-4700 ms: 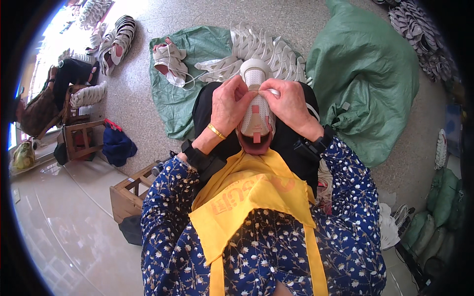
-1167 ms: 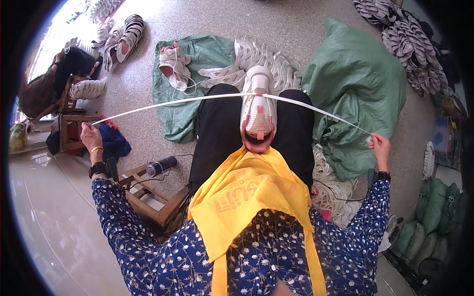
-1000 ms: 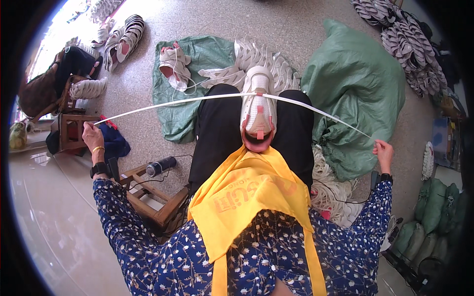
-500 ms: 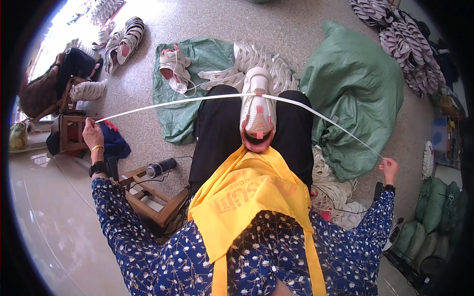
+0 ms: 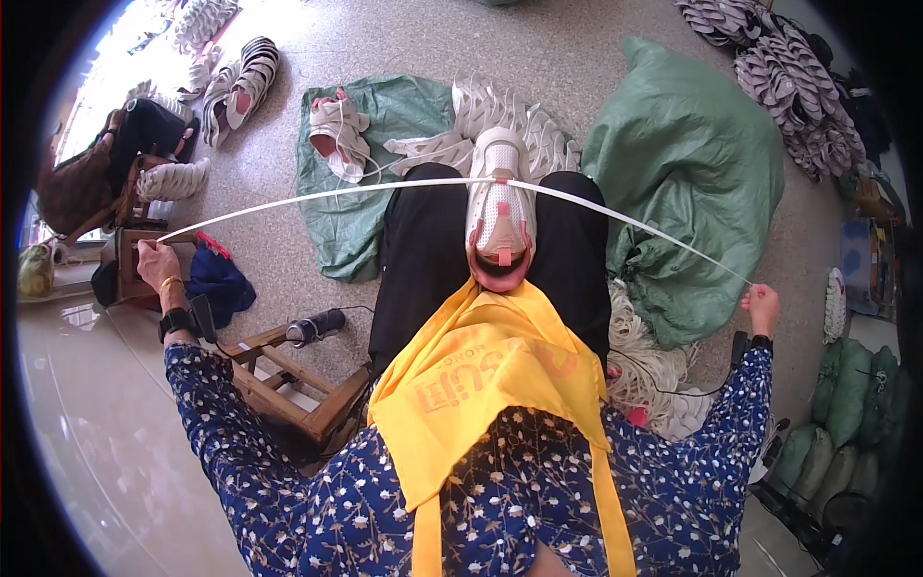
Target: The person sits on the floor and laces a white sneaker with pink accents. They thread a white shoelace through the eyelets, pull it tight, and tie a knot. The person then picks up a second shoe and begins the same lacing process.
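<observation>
Between my knees stands a white and pink shoe upper (image 5: 500,207), its pink heel opening toward me. A long white shoelace (image 5: 370,189) runs through it near the tongue and stretches out to both sides. My left hand (image 5: 157,266) pinches one end of the lace, out to the far left. On the right, my right hand (image 5: 762,304) is closed on the other end, beside a green sack. Both halves of the lace bow slightly and look about equally long. A yellow apron (image 5: 481,375) covers my lap behind the shoe.
Another shoe upper (image 5: 338,137) and a row of white uppers (image 5: 514,111) lie on a green sheet (image 5: 332,226) ahead. A full green sack (image 5: 687,183) bulges at the right, near a heap of white laces (image 5: 639,346). A wooden stool (image 5: 308,385) stands by my left arm.
Both hands have moved slightly farther apart, my left hand outward and a little lower, my right slightly outward. The lace is drawn out wider, while the shoe stays between my knees.
</observation>
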`<state>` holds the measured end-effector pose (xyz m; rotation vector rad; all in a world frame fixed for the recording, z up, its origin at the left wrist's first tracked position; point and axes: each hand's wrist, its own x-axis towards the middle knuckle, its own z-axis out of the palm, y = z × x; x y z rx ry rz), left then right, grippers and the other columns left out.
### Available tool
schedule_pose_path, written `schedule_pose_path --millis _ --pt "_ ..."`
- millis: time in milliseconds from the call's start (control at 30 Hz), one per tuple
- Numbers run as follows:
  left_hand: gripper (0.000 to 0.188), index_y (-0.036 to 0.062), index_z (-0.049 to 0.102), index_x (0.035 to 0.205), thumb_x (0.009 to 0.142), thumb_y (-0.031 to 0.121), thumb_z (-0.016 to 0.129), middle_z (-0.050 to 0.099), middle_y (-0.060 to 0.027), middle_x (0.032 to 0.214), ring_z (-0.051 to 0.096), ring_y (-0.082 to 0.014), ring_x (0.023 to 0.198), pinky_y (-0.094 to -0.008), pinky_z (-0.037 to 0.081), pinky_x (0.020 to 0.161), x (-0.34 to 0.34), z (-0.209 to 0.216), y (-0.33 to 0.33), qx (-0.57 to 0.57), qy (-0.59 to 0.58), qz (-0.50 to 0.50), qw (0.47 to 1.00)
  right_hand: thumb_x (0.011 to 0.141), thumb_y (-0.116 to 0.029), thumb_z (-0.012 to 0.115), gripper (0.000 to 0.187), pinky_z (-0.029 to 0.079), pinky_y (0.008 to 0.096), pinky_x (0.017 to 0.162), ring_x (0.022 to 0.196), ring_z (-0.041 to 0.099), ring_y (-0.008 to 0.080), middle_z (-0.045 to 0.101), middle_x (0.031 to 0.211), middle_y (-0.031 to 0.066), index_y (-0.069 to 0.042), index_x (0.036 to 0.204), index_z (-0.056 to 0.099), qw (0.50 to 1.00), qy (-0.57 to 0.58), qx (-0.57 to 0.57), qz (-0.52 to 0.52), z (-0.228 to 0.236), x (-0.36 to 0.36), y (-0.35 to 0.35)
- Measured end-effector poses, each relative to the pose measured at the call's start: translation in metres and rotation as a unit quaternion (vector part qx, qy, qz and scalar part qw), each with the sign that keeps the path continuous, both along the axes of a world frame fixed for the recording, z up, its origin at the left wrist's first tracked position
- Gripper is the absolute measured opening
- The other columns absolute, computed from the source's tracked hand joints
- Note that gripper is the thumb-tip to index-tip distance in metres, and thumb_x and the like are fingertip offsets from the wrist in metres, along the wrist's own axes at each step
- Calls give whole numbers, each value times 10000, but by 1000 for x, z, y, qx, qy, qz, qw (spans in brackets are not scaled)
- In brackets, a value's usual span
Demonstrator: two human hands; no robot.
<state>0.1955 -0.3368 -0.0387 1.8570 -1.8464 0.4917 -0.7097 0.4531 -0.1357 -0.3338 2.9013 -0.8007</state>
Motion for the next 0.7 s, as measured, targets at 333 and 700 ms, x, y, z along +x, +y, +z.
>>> schedule_pose_path --millis 333,700 --pt "185 46 710 981 907 215 690 755 -158 922 734 -304 848 -416 565 805 -61 22 0 7 83 -65 994 1012 -156 671 191 585 257 719 772 692 143 732 919 78 30 1039 701 949 -38 -313 -10 36 -37 -30" --pt "186 49 655 909 981 206 721 751 -51 849 677 -92 756 -236 517 655 -278 -8 243 663 406 -354 521 986 -161 706 216 483 171 614 712 623 35 730 946 23 3 1123 738 810 -500 -232 200 100 234 -255"
